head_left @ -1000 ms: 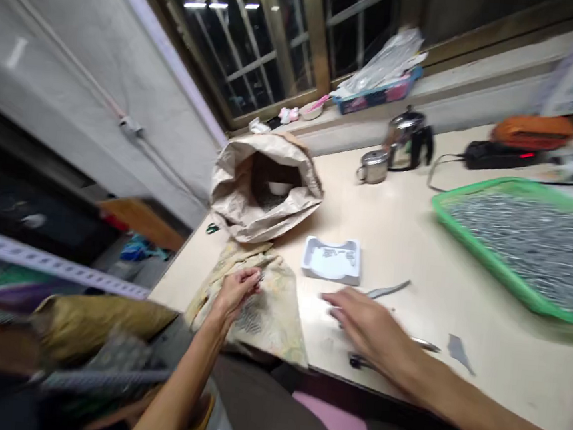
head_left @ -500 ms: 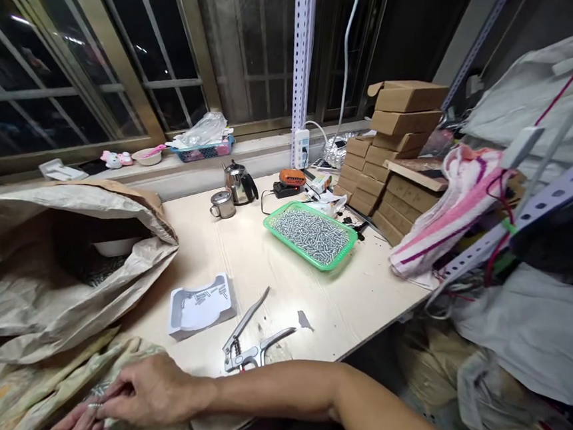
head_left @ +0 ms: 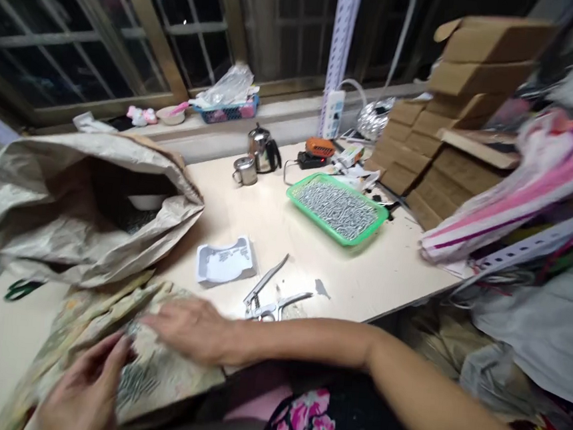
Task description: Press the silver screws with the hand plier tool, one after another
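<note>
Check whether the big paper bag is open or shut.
Open: the paper bag gapes wide at its mouth, showing a white bowl-like thing inside.

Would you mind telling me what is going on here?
A person has both hands at a cloth with small metal pieces on it. The left hand has thumb and finger close together; whether it grips one is unclear. The right hand is blurred over the cloth. Beyond them are an open sack, a white tray, pliers and a filled green basket.
</note>
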A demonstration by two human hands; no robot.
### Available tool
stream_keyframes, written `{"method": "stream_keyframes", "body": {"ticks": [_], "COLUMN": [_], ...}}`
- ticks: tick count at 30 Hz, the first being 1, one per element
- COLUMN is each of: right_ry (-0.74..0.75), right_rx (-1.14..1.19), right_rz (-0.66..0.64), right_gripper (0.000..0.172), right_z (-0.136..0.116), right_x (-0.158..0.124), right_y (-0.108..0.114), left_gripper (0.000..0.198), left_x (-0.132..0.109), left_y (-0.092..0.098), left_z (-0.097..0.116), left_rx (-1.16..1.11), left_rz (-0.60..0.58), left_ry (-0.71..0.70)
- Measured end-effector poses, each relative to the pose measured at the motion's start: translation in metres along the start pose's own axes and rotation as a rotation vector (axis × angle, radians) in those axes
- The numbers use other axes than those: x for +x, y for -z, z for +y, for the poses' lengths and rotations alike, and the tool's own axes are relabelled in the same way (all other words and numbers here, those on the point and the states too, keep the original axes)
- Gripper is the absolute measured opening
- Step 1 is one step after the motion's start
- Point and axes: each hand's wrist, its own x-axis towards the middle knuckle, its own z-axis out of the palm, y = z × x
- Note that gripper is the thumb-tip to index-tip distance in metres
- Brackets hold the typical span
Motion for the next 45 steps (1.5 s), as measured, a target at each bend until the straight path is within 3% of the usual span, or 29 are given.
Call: {"method": "stream_keyframes", "body": {"ticks": [1, 3, 7, 11, 16, 20, 22, 25, 27, 32, 37, 41, 45], "right_ry": [0.029, 0.027, -0.177, -0.290, -0.346, -0.332, -0.329, -0.297, -0.272, -0.220, -0.219, -0.214, -0.242], "right_rx": [-0.013, 0.018, -0.046, -0.133, -0.180, -0.202, -0.210, -0.200, -0.188, -0.149, -0.135, -0.113, -0.070], "right_rz": [0.024, 0.000, 0.029, 0.069, -0.042, -0.096, -0.115, -0.147, -0.138, -0.072, -0.070, -0.094, -0.126], "right_gripper": [0.027, 0.026, 0.032, 0.029, 0.021, 0.024, 0.025, 0.026, 0.027, 0.028, 0.029, 0.028, 0.028], "right_z": [0.004, 0.018, 0.054, 0.070, 0.079, 0.090, 0.094, 0.099, 0.099, 0.095, 0.093, 0.095, 0.097], "right_x": [-0.016, -0.054, -0.127, -0.174, -0.196, -0.200, -0.199, -0.197, -0.198, -0.207, -0.212, -0.211, -0.209], "right_y": [0.013, 0.033, 0.052, 0.054, 0.045, 0.038, 0.038, 0.040, 0.040, 0.039, 0.040, 0.040, 0.041], "left_gripper": [0.050, 0.039, 0.019, 0.026, 0.025, 0.024, 0.019, 0.029, 0.038, 0.038, 0.039, 0.043, 0.044], "left_x": [-0.010, -0.030, -0.053, -0.051, -0.045, -0.053, -0.060, -0.072, -0.081, -0.098, -0.099, -0.093, -0.082], "left_y": [-0.003, -0.017, -0.061, -0.090, -0.094, -0.090, -0.091, -0.096, -0.100, -0.108, -0.114, -0.118, -0.119], "left_z": [0.008, 0.019, 0.009, -0.013, -0.018, -0.001, 0.012, 0.029, 0.035, 0.036, 0.031, 0.031, 0.036], "left_rx": [0.032, 0.087, 0.215, 0.469, 0.643, 0.494, 0.331, 0.071, -0.050, -0.052, -0.021, 0.015, 0.082], "left_rz": [-0.034, -0.211, -0.457, -0.567, -0.568, -0.557, -0.594, -0.716, -0.752, -0.695, -0.678, -0.731, -0.864], "left_ry": [0.029, -0.030, -0.438, -0.690, -0.719, -0.550, -0.308, 0.181, 0.369, 0.360, 0.342, 0.374, 0.435]}}
